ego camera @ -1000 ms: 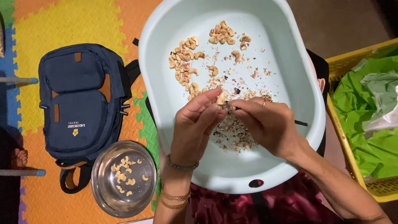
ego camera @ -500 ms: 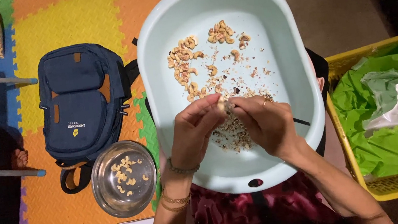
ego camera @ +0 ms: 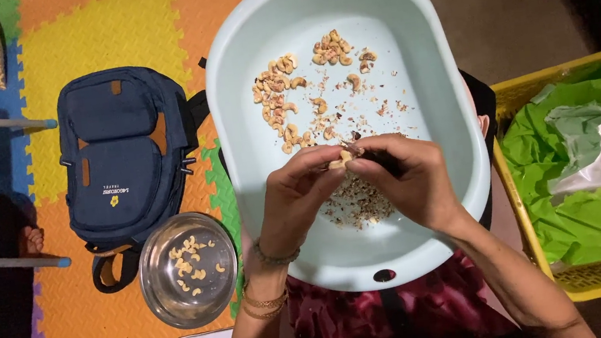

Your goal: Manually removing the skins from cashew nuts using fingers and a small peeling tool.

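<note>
- The left hand (ego camera: 295, 196) and the right hand (ego camera: 408, 182) meet over the middle of the pale blue oval plastic tub (ego camera: 451, 89), which lies across the person's lap, so whatever falls from the fingers drops inside it.
- Both grips are pressed together on one small pale cashew kernel (ego camera: 340, 161), pinched between the fingertips of both hands at the centre of the frame; a dark slim tool seems to lie in the right hand, though I cannot tell its kind.
- Directly beneath the hands lies a heap of reddish-brown skin flakes (ego camera: 354, 204), where the peelings land.
- Unpeeled kernels (ego camera: 278, 99) sit in loose clusters in the upper part of the tub, within reach.
- The round steel bowl (ego camera: 187, 269) with a few clean kernels stands on the coloured foam floor mat (ego camera: 93, 34) at lower left, just beside the left wrist.
- A navy backpack (ego camera: 126, 148) lies left of the tub; a yellow basket with green wrapping (ego camera: 584, 172) sits at right.
- Compared with a second ago, the right hand has rolled over, hiding its ring, and the kernel sits slightly higher; everything else is unchanged.
</note>
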